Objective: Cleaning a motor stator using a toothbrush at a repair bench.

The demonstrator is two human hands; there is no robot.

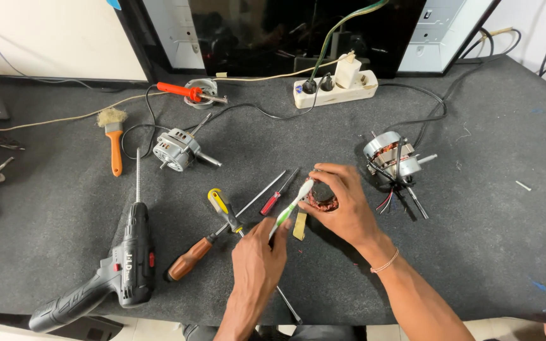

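seen from above on a dark grey felt-covered bench (475, 252). right hand (342, 205) curled around a small round motor winding (322, 197) with copper-coloured coils, held just above the bench near its middle, fingers wrapping the far side and thumb at the near side. left hand (257, 265) closed on the handle of a green and white toothbrush (291, 207), bristle end resting against the top of the winding. just below the winding, a small tan strip (299, 226) lying flat. left of the hands, laid side by side at a slant: a yellow and black screwdriver (224, 208), a brown-handled screwdriver (191, 257) with a long shaft, a slim red-handled screwdriver (274, 197). further left, a black cordless drill (112, 275) with a long bit pointing away, a small label patch on its body. toward the back left, an orange-handled brush (114, 136), a small silver motor (175, 149) with shaft, and an orange-handled soldering iron (184, 93) resting by a round metal part. at the back centre, a white power strip (336, 87) with two black plugs and a white adapter pushed in, cables trailing off. right of the hands, a second silver motor (392, 156) with coloured wires hanging out, well apart from the winding. no boxes or containers discernible on the bench.
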